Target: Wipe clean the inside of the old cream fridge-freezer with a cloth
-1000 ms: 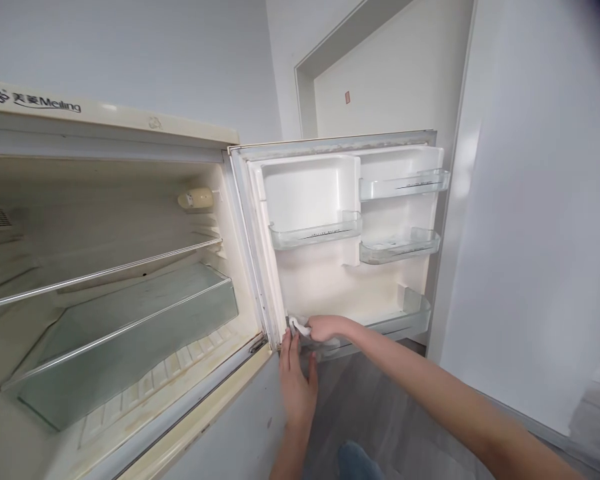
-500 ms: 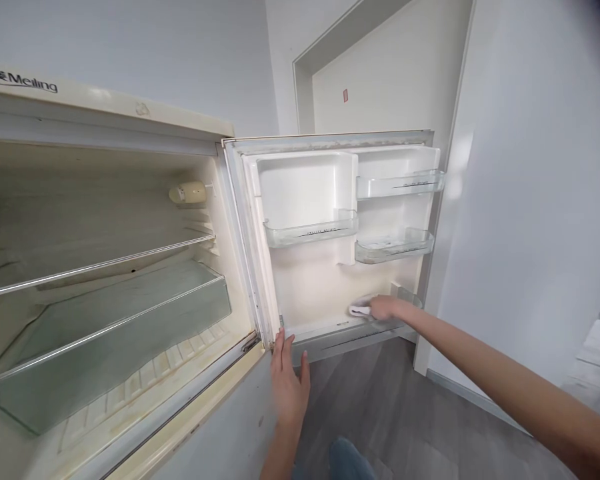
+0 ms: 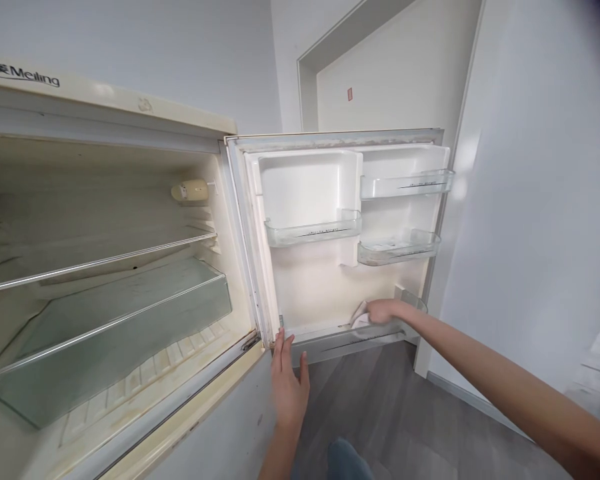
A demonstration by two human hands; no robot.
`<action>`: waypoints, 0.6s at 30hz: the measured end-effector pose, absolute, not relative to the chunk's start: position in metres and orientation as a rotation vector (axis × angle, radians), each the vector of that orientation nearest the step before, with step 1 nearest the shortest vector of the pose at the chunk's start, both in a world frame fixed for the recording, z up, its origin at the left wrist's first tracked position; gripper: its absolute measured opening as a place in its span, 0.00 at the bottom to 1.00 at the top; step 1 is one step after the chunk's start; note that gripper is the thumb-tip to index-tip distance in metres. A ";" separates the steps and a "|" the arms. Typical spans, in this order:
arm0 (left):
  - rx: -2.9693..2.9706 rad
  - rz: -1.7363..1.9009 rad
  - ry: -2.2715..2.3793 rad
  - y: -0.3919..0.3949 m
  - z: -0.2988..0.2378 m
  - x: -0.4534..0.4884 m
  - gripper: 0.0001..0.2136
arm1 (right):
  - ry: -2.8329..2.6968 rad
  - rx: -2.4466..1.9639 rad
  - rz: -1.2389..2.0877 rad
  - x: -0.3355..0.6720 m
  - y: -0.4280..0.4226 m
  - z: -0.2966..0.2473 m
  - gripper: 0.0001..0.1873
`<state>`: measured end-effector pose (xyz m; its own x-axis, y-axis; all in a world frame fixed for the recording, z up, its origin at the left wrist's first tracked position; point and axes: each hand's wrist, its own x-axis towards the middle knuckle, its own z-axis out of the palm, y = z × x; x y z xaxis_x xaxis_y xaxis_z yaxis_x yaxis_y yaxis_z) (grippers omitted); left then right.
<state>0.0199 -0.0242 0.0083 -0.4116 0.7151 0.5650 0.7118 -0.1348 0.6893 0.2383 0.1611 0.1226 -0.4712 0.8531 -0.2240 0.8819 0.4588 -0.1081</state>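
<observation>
fridge top fascia (image 3: pixel 105 93): brand "Meiling" after two Chinese characters, far left end | door bins (image 3: pixel 313 233) right of fascia: dark printed lines, too small to read | red wall sign (image 3: pixel 349 94) above door: unreadable

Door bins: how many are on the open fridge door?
4: upper left bin, top right bin, middle right bin, bottom bin where the right hand presses a cloth.

The right hand (image 3: pixel 384 311) presses a white cloth (image 3: pixel 360 315) into the open fridge door's bottom shelf (image 3: pixel 330 341); the left hand (image 3: pixel 287 380) braces the door's lower edge.
</observation>
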 end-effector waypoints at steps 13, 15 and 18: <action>1.758 1.721 2.033 -0.025 0.005 0.016 0.19 | 2.674 1.062 -0.961 0.118 0.102 0.120 0.08; 1.775 1.708 2.023 -0.026 0.004 0.015 0.20 | 2.683 1.020 -1.017 0.108 0.098 0.118 0.09; 1.799 1.684 2.041 -0.027 0.006 0.012 0.20 | 2.690 1.003 -1.015 0.109 0.097 0.117 0.07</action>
